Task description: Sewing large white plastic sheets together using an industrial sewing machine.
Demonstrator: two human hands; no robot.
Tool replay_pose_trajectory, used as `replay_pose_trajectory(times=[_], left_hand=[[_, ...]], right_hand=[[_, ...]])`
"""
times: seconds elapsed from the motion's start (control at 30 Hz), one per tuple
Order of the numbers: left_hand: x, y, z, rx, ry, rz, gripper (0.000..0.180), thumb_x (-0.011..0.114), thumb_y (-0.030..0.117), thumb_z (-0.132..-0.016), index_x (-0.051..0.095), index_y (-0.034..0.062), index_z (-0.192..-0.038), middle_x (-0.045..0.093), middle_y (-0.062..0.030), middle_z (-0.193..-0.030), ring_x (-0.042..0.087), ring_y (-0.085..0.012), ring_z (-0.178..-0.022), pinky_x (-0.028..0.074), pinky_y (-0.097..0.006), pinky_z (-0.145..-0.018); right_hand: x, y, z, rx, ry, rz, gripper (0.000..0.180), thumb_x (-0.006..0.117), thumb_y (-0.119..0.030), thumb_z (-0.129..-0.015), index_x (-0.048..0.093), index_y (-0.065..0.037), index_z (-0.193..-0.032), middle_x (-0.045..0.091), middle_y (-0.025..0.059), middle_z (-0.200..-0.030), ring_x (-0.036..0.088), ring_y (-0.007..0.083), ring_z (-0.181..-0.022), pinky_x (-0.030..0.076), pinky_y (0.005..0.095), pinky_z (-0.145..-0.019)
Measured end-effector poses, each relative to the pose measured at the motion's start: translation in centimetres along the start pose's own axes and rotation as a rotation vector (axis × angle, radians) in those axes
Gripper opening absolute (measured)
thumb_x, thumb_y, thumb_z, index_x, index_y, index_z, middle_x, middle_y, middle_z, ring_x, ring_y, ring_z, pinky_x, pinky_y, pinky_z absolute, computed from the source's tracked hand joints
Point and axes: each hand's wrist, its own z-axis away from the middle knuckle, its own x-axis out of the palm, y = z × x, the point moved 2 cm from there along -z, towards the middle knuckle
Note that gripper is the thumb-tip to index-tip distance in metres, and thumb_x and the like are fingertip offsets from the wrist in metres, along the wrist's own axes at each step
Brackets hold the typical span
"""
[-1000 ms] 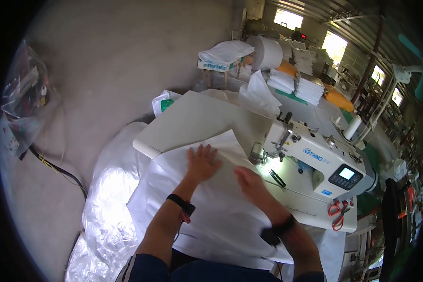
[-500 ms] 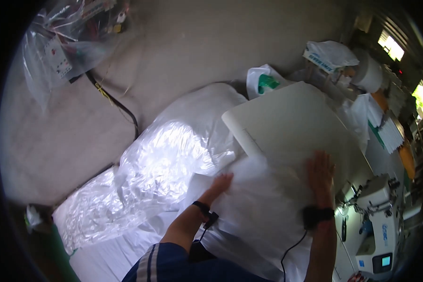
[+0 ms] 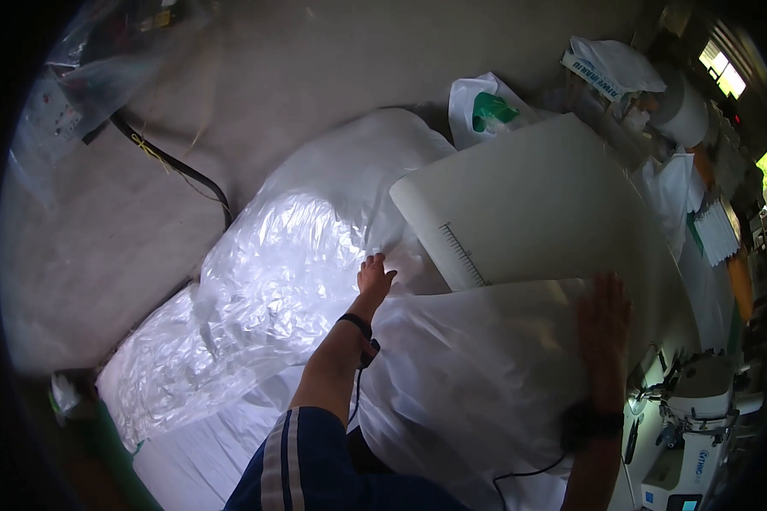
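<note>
white fabric (image 3: 477, 366) | under flat right hand (image 3: 603, 311) | left hand (image 3: 373, 278) at its edge

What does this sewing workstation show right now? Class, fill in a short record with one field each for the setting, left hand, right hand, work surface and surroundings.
setting: sewing table with a printed ruler along its edge
left hand: left hand reaches off the table edge to the clear plastic bag
right hand: right hand lies flat, fingers spread, on the white fabric sheet
machine: white sewing machine at lower right
floor: black cable on bare concrete
</note>
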Motion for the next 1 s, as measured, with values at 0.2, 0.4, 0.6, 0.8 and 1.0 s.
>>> replay_pose_trajectory(times=[0.2, 0.4, 0.6, 0.8, 1.0], left_hand=[[-0.5, -4.1, -2.6, 0.059, -0.17, -0.322, 0.023, 0.059, 0.014, -0.08, 0.059, 0.015, -0.103, 0.059, -0.0084, -0.104, 0.055, -0.0291, -0.102, 0.044, -0.042, -0.081], [-3.8, -2.9, -6.3, -0.147, -0.221, -0.142, 0.026, 0.044, 0.012, -0.083, 0.061, 0.0143, -0.102, 0.064, -0.014, -0.101, 0.061, -0.0316, -0.096, 0.049, -0.043, -0.081], [-11.0, -7.5, -11.4, 0.119, -0.107, 0.014, 0.022, 0.05, 0.022, -0.084, 0.064, 0.0047, -0.084, 0.066, -0.0123, -0.075, 0.065, -0.0245, -0.067, 0.05, -0.035, -0.063], [-20.4, 3.3, -13.1, -0.053, -0.19, 0.615, 0.021, 0.056, 0.022, -0.076, 0.065, 0.0035, -0.08, 0.061, -0.0058, -0.062, 0.058, -0.0184, -0.061, 0.046, -0.032, -0.059], [-31.8, 12.1, -12.1, 0.016, 0.095, 1.154, 0.022, 0.06, 0.021, -0.081, 0.066, 0.0012, -0.074, 0.059, -0.0019, -0.065, 0.049, -0.0111, -0.055, 0.04, -0.027, -0.053]], right_hand=[[-0.9, -1.6, -0.2, -0.071, 0.026, -0.075, 0.054, 0.04, -0.038, -0.093, 0.033, -0.01, -0.138, 0.03, 0.0161, -0.144, 0.024, 0.0333, -0.135, 0.018, 0.0478, -0.11], [-1.7, -1.4, 0.0, -0.047, 0.059, -0.11, 0.053, 0.04, -0.037, -0.093, 0.035, -0.009, -0.138, 0.032, 0.0164, -0.143, 0.026, 0.0335, -0.134, 0.018, 0.0492, -0.109], [0.4, -1.7, -0.3, -0.11, 0.134, -0.098, 0.053, 0.04, -0.038, -0.093, 0.036, -0.009, -0.137, 0.033, 0.0165, -0.142, 0.028, 0.0342, -0.133, 0.019, 0.0507, -0.108], [0.2, -0.4, 0.1, -0.057, 0.159, -0.088, 0.055, 0.041, -0.041, -0.092, 0.037, -0.009, -0.136, 0.034, 0.0158, -0.142, 0.029, 0.0332, -0.133, 0.019, 0.051, -0.109], [0.1, 0.1, 0.6, 0.006, 0.18, -0.151, 0.055, 0.042, -0.042, -0.09, 0.039, -0.01, -0.135, 0.035, 0.0158, -0.141, 0.029, 0.0318, -0.133, 0.02, 0.0513, -0.108]])
